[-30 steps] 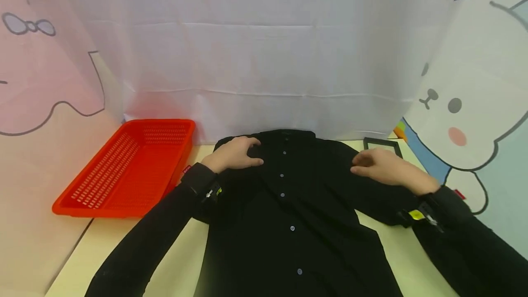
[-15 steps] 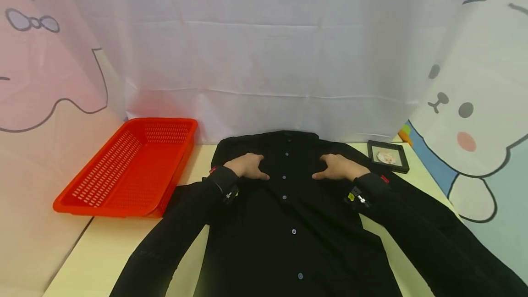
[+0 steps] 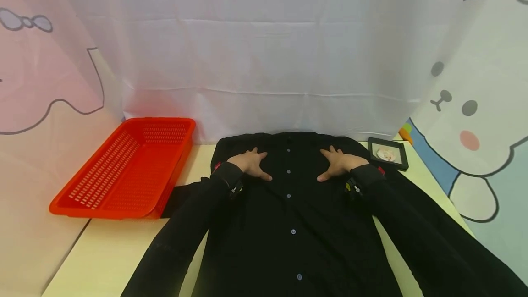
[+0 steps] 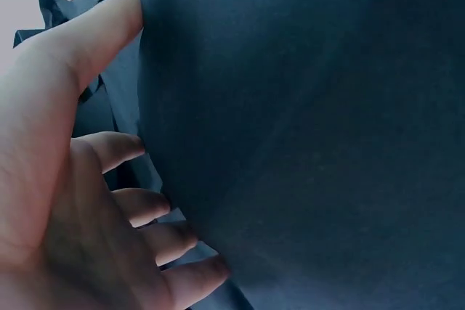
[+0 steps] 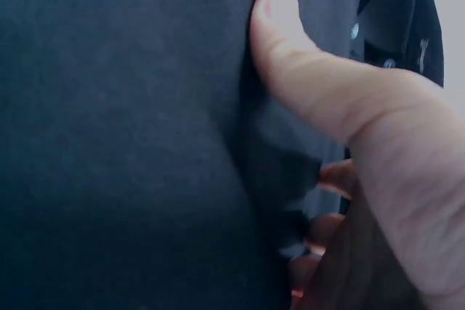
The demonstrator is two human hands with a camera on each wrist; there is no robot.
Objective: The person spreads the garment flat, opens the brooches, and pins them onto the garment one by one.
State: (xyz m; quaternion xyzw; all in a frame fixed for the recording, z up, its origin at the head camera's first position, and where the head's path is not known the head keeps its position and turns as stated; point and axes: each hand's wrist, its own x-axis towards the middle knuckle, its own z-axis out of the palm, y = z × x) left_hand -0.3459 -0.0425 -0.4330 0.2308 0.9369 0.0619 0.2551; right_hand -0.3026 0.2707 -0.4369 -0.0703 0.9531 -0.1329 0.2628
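Observation:
A black button-up shirt (image 3: 290,214) lies front up on the pale table, collar toward the white backdrop. My left hand (image 3: 250,163) rests flat on the shirt's chest left of the button row, fingers spread. My right hand (image 3: 339,164) lies flat on the chest right of the buttons, fingers spread too. In the left wrist view the left hand (image 4: 87,179) presses its straight fingers on the dark cloth (image 4: 312,143). The right wrist view has the right thumb (image 5: 305,70) laid on the cloth (image 5: 123,136), with the other fingers partly hidden.
A red slotted plastic basket (image 3: 123,168) stands on the table (image 3: 103,255) to the left of the shirt. A small black picture frame (image 3: 387,154) lies at the back right by the shirt's shoulder. Cloth backdrops with cartoon figures close off the back and sides.
Both hands slid inward from the shirt's shoulders to the chest on either side of the button row. The right hand uncovered the small frame. The fingers are now spread flat.

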